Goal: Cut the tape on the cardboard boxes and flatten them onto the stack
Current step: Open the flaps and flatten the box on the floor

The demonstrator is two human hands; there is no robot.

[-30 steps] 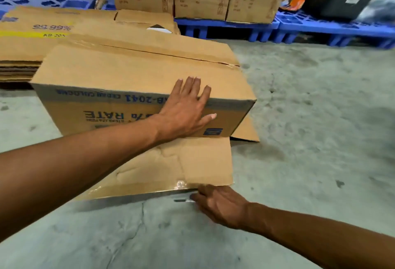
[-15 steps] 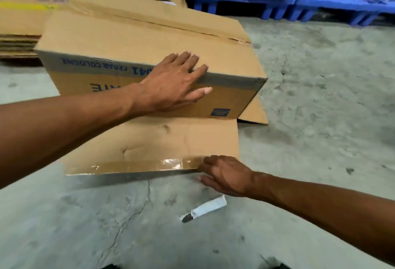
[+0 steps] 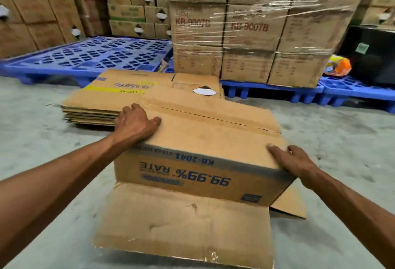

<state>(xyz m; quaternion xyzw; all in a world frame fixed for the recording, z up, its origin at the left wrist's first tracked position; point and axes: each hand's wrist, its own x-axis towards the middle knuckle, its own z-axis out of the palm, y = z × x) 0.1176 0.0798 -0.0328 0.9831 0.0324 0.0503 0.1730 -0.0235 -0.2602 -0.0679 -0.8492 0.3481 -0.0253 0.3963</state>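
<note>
We see bare floor (image 3: 333,131) right of the box (image 3: 203,140); the flattened stack (image 3: 132,95) blocks its far-left side.

Left hand (image 3: 136,124) flat, fingers (image 3: 154,120) spread; right hand (image 3: 294,161) likewise.

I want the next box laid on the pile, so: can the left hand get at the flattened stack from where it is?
Probably yes. The left hand rests on the box's far-left corner, and the flattened stack lies just beyond it on the floor, with nothing between them.

Dim, even light; motion blur and bending toward the edges
</note>
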